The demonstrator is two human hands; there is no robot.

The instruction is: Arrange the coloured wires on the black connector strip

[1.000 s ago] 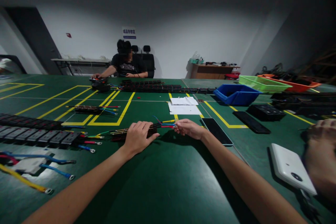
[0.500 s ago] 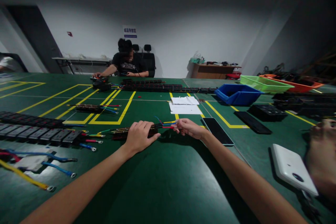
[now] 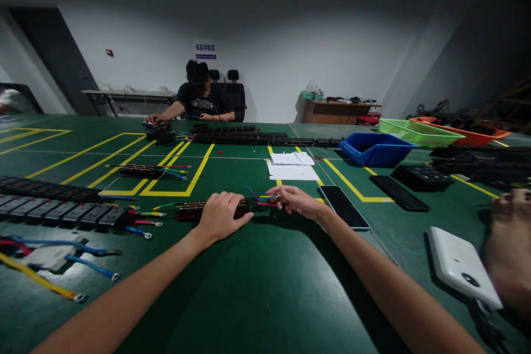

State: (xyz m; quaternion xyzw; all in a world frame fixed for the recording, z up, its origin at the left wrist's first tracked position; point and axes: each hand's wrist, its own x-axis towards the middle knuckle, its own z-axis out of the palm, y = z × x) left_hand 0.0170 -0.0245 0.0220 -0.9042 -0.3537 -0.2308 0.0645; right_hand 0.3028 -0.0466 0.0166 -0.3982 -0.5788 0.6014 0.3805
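A dark strip-shaped electrical part [image 3: 189,210] with brass-coloured lines along its top lies in front of me on the green table. My left hand [image 3: 222,213] is closed over its right half, thumb stretched along the near side. From its right end come thin coloured wires [image 3: 262,199], yellow, blue and red. My right hand [image 3: 296,201] pinches the ends of the yellow and blue wires between thumb and fingers. The red wire runs lower, its tip close under the fingertips. A green and yellow wire [image 3: 162,207] leaves the part's left end.
Several black socket strips [image 3: 78,211] with lugged wires lie at left. A phone [image 3: 343,207], white paper [image 3: 292,168], a blue bin [image 3: 373,149] and a white device [image 3: 464,265] lie to the right. A co-worker [image 3: 205,97] sits opposite; another person's hand [image 3: 510,243] is at right.
My right fingers have shifted slightly left and up along the wire ends. The red wire now lies apart from the others. My left hand has not moved.
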